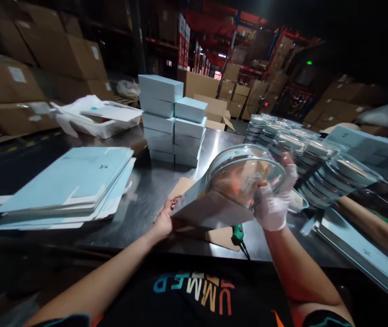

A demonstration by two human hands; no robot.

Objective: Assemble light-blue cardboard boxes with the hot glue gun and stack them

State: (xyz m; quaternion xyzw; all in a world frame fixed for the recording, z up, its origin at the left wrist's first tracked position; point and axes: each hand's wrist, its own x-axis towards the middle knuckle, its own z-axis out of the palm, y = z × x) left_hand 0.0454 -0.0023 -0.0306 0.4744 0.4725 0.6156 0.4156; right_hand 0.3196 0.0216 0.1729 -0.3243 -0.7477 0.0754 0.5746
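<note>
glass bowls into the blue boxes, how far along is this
Done: closed blue boxes stand stacked at the back of the table. In hand: the gloved right hand holds a glass bowl against a box that the left hand grips by its edge. Left: a pile of flat boxes and rows of stacked bowls on the right.

The bench (139, 200) is dull silver steel. The folded boxes (171, 120) stacked near its far edge are pale blue, as are the flat carton blanks (74, 184) at its left edge. The basket (107, 128) at the far left corner is white. The right hand (274, 202) wears a translucent white glove and holds a clear glass bowl (243, 175). The shirt (197, 290) is black with blue, cream and orange letters.
</note>
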